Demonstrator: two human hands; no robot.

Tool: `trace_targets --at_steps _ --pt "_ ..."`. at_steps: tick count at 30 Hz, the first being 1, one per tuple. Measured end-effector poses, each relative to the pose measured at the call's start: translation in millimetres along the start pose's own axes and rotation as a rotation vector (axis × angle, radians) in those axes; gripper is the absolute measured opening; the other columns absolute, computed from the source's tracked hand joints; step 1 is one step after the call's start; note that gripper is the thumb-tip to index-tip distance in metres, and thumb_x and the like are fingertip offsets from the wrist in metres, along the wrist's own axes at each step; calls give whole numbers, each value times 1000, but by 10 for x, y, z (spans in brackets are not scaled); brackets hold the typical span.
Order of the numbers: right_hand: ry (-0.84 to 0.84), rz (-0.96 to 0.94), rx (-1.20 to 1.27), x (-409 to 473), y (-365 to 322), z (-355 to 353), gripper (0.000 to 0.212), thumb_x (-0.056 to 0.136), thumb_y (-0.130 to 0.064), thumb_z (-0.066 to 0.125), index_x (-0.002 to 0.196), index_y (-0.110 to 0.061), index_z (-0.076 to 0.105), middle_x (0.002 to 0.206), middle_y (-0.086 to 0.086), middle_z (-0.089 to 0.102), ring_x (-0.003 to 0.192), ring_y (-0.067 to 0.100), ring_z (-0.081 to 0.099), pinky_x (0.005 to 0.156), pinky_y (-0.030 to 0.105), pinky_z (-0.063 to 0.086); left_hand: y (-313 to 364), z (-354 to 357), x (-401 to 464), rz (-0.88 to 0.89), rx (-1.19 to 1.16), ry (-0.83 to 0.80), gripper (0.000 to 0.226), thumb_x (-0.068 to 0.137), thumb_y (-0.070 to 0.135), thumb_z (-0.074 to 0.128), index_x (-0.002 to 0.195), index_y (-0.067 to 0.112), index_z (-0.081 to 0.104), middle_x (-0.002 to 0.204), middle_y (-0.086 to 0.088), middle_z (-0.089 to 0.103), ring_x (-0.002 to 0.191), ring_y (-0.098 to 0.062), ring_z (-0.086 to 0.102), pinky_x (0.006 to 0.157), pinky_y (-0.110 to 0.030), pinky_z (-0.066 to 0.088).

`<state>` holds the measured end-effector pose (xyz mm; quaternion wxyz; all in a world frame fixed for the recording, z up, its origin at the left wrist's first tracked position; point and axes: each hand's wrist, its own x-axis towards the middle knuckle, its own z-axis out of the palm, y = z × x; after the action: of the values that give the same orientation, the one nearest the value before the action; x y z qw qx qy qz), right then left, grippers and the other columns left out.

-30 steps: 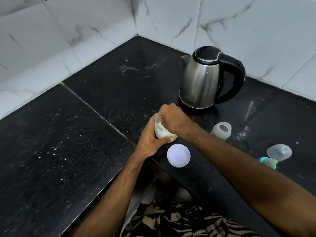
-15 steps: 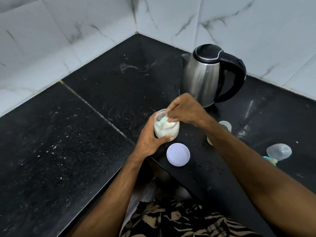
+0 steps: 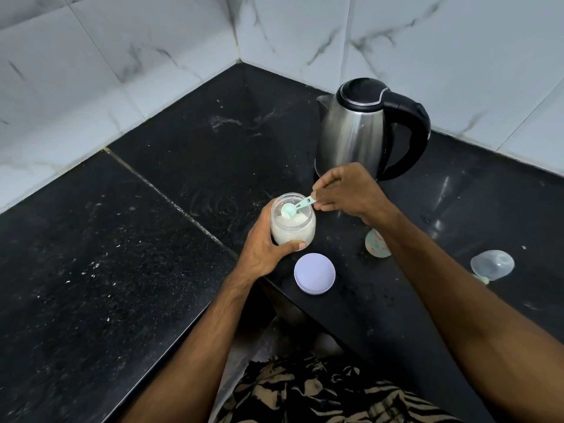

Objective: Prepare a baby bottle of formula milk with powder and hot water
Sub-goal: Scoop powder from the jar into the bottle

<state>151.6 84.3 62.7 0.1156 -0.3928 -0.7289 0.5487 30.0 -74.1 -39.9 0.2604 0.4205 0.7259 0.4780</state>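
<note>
A small clear jar of white formula powder [image 3: 293,228] stands on the black counter, and my left hand [image 3: 264,248] grips it round its side. My right hand [image 3: 346,190] pinches the handle of a mint-green scoop [image 3: 290,210], whose bowl, heaped with powder, sits just above the jar's mouth. The jar's pale lilac lid [image 3: 314,272] lies flat just in front of the jar. The open baby bottle [image 3: 376,244] stands to the right, mostly hidden behind my right forearm. Its clear cap with teal ring [image 3: 492,266] lies on its side further right.
A steel electric kettle [image 3: 355,132] with black lid and handle stands behind my right hand near the tiled wall. The black stone counter [image 3: 128,254] runs in an L round a corner, with white specks of powder on it. My patterned shorts show at the bottom.
My right hand has drawn the scoop up out of the jar and back to the right, so the scoop's heaped bowl now shows above the rim. My left hand keeps its grip.
</note>
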Motion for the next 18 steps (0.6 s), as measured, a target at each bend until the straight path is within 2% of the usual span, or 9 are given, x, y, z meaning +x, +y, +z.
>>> trace_targets --at_steps 2,6,9,11,14,18 --pt "32 -52 -72 -5 7 28 9 85 -2 73 81 -8 69 79 11 75 70 18 75 73 34 63 1 3 -10 16 7 9 94 67 20 91 146 25 39 134 28 51 128 1 49 107 -40 45" --pt "66 -246 -393 -54 -43 174 12 84 -3 68 78 -14 71 71 -2 71 68 14 70 74 33 61 18 24 -40 68 14 29 92 68 19 91 144 27 40 135 33 49 130 -1 48 109 -35 44" --pt "35 -286 -566 -75 -73 346 13 82 -10 66 79 -22 70 83 0 73 81 20 69 78 37 58 24 34 -51 80 1 45 92 68 17 91 142 33 39 136 24 54 128 0 51 106 -23 42" --pt "2 -286 -682 -77 -73 456 9 85 -16 66 89 -24 69 96 3 72 90 24 67 79 35 55 32 35 -57 75 -4 50 92 68 18 91 141 35 38 135 20 56 125 1 52 102 -17 42" --pt "-35 -305 -822 -91 -67 581 16 91 -21 62 106 -20 68 109 7 68 99 29 65 80 34 49 34 40 -76 55 -24 50 93 69 18 92 141 39 37 134 20 56 125 2 53 103 -20 43" --pt "-56 -303 -896 -102 -82 659 25 94 -23 59 118 -17 66 114 8 67 101 28 65 76 31 43 38 44 -96 43 -26 50 93 69 18 91 140 40 35 131 29 55 124 5 52 101 -16 43"
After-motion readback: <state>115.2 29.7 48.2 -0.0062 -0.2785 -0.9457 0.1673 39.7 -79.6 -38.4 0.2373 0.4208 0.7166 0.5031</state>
